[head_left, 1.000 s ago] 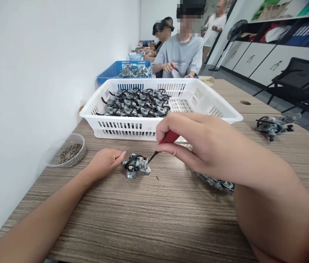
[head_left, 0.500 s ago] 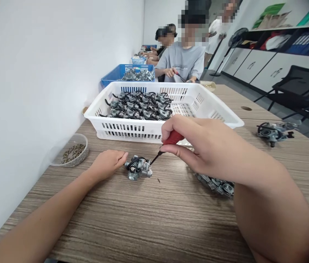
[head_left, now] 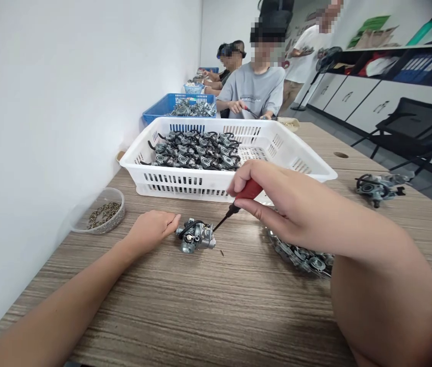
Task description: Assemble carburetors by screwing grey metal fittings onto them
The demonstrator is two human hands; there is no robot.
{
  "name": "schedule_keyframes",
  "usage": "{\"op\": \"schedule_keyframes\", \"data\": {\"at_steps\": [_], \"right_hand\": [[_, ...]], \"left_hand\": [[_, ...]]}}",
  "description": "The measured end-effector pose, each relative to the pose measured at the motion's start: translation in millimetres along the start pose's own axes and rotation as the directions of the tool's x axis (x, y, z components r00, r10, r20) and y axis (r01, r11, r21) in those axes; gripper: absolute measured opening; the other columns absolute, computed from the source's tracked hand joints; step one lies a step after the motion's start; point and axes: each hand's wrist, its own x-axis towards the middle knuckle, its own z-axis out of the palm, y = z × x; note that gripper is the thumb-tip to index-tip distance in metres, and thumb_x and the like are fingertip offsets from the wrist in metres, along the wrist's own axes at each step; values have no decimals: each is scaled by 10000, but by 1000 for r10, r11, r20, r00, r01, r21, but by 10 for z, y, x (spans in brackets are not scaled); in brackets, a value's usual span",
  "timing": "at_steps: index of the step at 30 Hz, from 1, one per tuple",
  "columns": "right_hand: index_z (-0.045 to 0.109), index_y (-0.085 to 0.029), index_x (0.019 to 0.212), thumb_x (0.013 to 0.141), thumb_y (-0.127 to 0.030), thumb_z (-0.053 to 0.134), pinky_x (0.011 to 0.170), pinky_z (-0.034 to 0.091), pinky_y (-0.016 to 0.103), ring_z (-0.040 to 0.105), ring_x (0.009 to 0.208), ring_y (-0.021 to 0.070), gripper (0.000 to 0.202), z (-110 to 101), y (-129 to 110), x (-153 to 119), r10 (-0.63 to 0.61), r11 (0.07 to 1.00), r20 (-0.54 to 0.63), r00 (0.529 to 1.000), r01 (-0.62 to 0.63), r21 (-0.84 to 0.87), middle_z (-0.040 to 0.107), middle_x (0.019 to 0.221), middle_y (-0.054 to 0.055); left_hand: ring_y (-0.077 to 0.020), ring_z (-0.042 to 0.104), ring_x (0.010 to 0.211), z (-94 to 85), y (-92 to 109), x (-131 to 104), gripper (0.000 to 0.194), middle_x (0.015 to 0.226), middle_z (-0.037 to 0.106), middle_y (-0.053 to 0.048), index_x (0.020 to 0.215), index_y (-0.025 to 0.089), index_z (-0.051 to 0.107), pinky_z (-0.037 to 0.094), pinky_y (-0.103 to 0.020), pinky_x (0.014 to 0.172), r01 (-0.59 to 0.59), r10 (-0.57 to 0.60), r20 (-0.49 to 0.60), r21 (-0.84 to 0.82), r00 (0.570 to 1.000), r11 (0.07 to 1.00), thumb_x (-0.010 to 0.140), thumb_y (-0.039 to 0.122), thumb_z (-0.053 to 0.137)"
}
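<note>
A small grey metal carburetor (head_left: 197, 238) with a black hose lies on the wooden table. My left hand (head_left: 155, 226) is closed at its left end, with the fingertips partly hidden. Wrapped round the red handle of a screwdriver (head_left: 228, 215) is my right hand (head_left: 277, 199). The thin black shaft slants down to the left, and its tip meets the right end of the carburetor. One loose screw (head_left: 222, 253) lies on the table just right of the carburetor.
A white basket (head_left: 170, 187) holds rows of carburetors. Left of it stands a clear tub of screws (head_left: 104, 216). Metal parts (head_left: 307, 259) are partly hidden under my right forearm; another carburetor (head_left: 378, 189) lies far right. Across the table, a person (head_left: 254, 89) holds a red-handled screwdriver.
My right hand and the screwdriver handle have shifted slightly to the right. The tip stays at the carburetor's right end, and my left hand keeps its place. The view has tilted a little.
</note>
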Motion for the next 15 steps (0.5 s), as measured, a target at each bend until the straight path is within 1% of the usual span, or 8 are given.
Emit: {"op": "schedule_keyframes", "data": {"at_steps": [2,4,7,10,15], "right_hand": [[558,-233,1065,1083,-303,522,697,446,367,642,836,240,80,-6,-22,6,-17,998,8,1000,18,-58,699,979,71],[564,-230,1015,1084,-318,539,681,400,362,618,777,232,115,-4,-62,12,-53,984,-7,999,51,-171,687,901,53],[570,-226,992,1089,-323,548,675,359,351,598,720,207,139,-8,-119,8,-95,959,-23,995,85,-271,695,885,40],[578,-227,983,1091,-305,540,654,334,337,592,700,186,138,-25,-125,-8,-91,953,-24,996,80,-292,705,904,29],[601,-231,984,1077,-305,554,618,306,321,602,695,175,127,-29,-90,-7,-25,959,-19,1000,19,-284,720,897,20]], "left_hand": [[-212,553,657,2,9,-4,548,699,692,-57,684,217,580,235,-324,629,12,-12,-2,17,1000,1000,1121,470,369],[-214,555,659,3,19,-8,549,707,698,-59,683,218,573,226,-325,626,39,-39,-2,26,999,999,1120,479,369],[-209,535,635,4,28,-12,553,691,687,-53,668,220,551,217,-327,621,66,-66,-1,14,998,998,1114,495,373],[-199,498,607,4,33,-16,559,664,661,-46,655,220,531,204,-330,618,71,-71,-8,-6,997,997,1108,506,372],[-194,472,584,-3,38,-20,564,628,631,-39,632,220,523,194,-333,612,73,-74,-30,-32,997,997,1102,502,386]]}}
